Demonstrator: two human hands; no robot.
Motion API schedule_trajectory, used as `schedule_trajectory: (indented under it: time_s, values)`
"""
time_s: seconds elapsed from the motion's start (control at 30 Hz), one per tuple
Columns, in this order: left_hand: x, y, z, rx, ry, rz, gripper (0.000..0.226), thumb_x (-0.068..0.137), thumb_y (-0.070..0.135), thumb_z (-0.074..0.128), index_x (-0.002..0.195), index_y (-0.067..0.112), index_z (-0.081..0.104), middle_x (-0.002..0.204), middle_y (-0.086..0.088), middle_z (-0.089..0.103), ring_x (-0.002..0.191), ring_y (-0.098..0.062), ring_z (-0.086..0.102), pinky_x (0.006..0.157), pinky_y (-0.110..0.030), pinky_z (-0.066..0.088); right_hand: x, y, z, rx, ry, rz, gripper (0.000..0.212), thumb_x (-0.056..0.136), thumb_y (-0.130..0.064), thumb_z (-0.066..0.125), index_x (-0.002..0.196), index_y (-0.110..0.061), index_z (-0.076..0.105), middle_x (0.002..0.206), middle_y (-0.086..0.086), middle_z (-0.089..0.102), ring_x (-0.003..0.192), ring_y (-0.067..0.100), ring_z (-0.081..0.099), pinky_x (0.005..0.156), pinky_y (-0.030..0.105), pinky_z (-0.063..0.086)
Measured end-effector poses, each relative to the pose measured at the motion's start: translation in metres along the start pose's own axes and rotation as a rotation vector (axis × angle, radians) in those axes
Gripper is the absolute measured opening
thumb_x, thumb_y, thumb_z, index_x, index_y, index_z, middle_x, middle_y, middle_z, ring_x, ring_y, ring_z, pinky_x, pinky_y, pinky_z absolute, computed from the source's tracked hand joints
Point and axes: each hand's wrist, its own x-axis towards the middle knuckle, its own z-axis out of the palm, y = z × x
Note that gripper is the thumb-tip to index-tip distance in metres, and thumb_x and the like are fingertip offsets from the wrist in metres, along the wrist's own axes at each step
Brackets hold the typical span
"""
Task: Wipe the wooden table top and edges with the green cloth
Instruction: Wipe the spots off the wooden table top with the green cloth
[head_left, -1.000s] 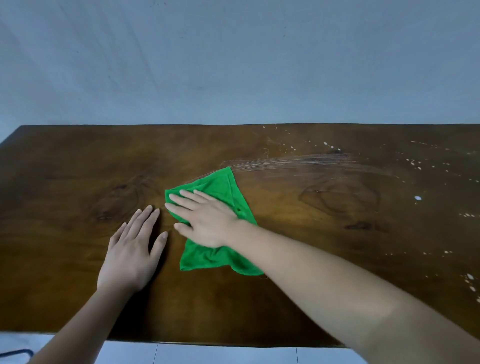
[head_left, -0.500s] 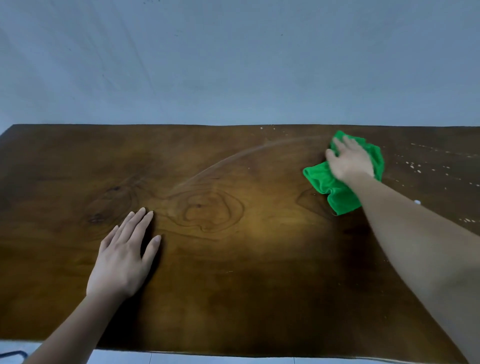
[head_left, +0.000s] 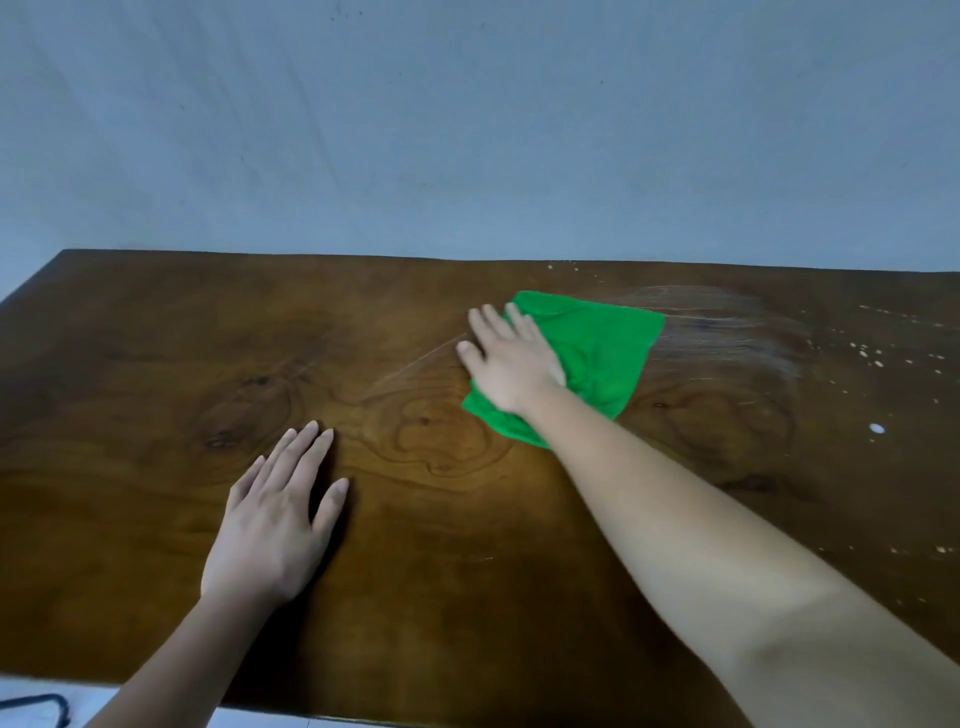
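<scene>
A dark wooden table top (head_left: 156, 364) fills the lower half of the view. The green cloth (head_left: 597, 353) lies flat on it, right of centre and toward the far edge. My right hand (head_left: 511, 358) presses down on the cloth's left part, fingers pointing up and left. My left hand (head_left: 275, 514) rests palm down on the bare wood near the front, fingers apart and holding nothing. A pale wet streak (head_left: 727, 332) trails to the right of the cloth.
White specks and droplets (head_left: 877, 428) dot the right side of the table. A grey wall (head_left: 467, 130) rises behind the far edge. A light floor and a dark cable (head_left: 47, 704) show below the table's front edge at the lower left.
My right hand swept the cloth from the table's centre to the far right, then back leftward, leaving a fresh wet streak. My left hand has stayed in place.
</scene>
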Motion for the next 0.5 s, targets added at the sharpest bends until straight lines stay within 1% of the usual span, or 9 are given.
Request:
schedule_trajectory:
  time_s: [0.07, 0.13, 0.23, 0.27, 0.3, 0.37, 0.43, 0.5]
  values:
    - [0.000, -0.001, 0.000, -0.001, -0.003, -0.001, 0.082, 0.106, 0.081, 0.008, 0.176, 0.039, 0.016, 0.183, 0.019, 0.008, 0.167, 0.001, -0.008, 0.138, -0.039, 0.004, -0.003, -0.035, 0.010, -0.013, -0.033, -0.133, 0.076, 0.109, -0.070, -0.004, 0.177, -0.035, 0.003, 0.185, -0.004, -0.001, 0.170, 0.024, -0.008, 0.138, 0.046, -0.004]
    - [0.000, -0.001, 0.000, -0.002, -0.003, -0.003, 0.082, 0.106, 0.081, 0.008, 0.176, 0.039, 0.016, 0.183, 0.019, 0.008, 0.168, 0.001, -0.007, 0.138, -0.039, 0.005, -0.012, -0.060, 0.020, -0.024, -0.074, -0.291, 0.074, 0.111, -0.069, -0.001, 0.177, -0.037, 0.002, 0.185, -0.004, -0.004, 0.171, 0.022, -0.008, 0.137, 0.045, -0.005]
    - [0.001, 0.000, -0.001, -0.008, -0.012, -0.008, 0.082, 0.106, 0.082, 0.008, 0.176, 0.040, 0.015, 0.183, 0.019, 0.007, 0.168, 0.000, -0.006, 0.138, -0.040, 0.004, -0.033, -0.070, 0.031, -0.044, -0.099, -0.538, 0.068, 0.115, -0.066, 0.007, 0.177, -0.038, 0.004, 0.185, -0.005, -0.004, 0.171, 0.018, -0.004, 0.138, 0.042, -0.001]
    - [0.001, 0.000, -0.001, -0.009, -0.016, -0.009, 0.082, 0.105, 0.082, 0.008, 0.176, 0.041, 0.015, 0.183, 0.020, 0.006, 0.168, 0.000, -0.007, 0.138, -0.040, 0.005, -0.039, -0.067, 0.032, -0.052, -0.081, -0.569, 0.068, 0.115, -0.066, 0.008, 0.177, -0.038, 0.003, 0.186, -0.004, -0.005, 0.171, 0.018, -0.004, 0.138, 0.041, -0.001]
    - [0.001, 0.000, -0.001, -0.010, -0.015, -0.009, 0.082, 0.105, 0.082, 0.008, 0.176, 0.041, 0.015, 0.183, 0.020, 0.006, 0.168, 0.000, -0.007, 0.138, -0.041, 0.005, -0.044, -0.060, 0.032, -0.071, -0.045, -0.550, 0.070, 0.115, -0.068, 0.007, 0.177, -0.036, 0.001, 0.185, -0.002, -0.006, 0.171, 0.019, -0.005, 0.138, 0.042, -0.001]
    - [0.001, 0.000, -0.001, -0.007, -0.008, -0.010, 0.082, 0.106, 0.081, 0.008, 0.176, 0.040, 0.015, 0.183, 0.019, 0.007, 0.168, 0.000, -0.006, 0.139, -0.042, 0.008, -0.053, -0.043, 0.030, -0.128, -0.008, -0.387, 0.080, 0.111, -0.074, -0.001, 0.176, -0.028, -0.008, 0.184, 0.005, -0.013, 0.171, 0.025, -0.012, 0.139, 0.047, -0.003]
    - [0.000, 0.001, -0.001, 0.000, -0.001, -0.011, 0.081, 0.107, 0.080, 0.009, 0.176, 0.040, 0.016, 0.183, 0.019, 0.008, 0.168, 0.000, -0.006, 0.139, -0.043, 0.009, -0.059, -0.033, 0.029, -0.142, -0.068, -0.225, 0.090, 0.106, -0.079, -0.006, 0.175, -0.022, -0.011, 0.182, 0.006, -0.019, 0.169, 0.026, -0.019, 0.138, 0.050, -0.005]
    - [-0.001, 0.002, -0.002, -0.002, 0.002, -0.010, 0.080, 0.107, 0.080, 0.010, 0.176, 0.039, 0.016, 0.183, 0.018, 0.009, 0.168, 0.000, -0.006, 0.139, -0.042, 0.009, -0.061, -0.038, 0.031, -0.129, -0.100, -0.198, 0.095, 0.103, -0.082, -0.008, 0.176, -0.021, -0.010, 0.181, 0.005, -0.021, 0.169, 0.027, -0.022, 0.137, 0.051, -0.007]
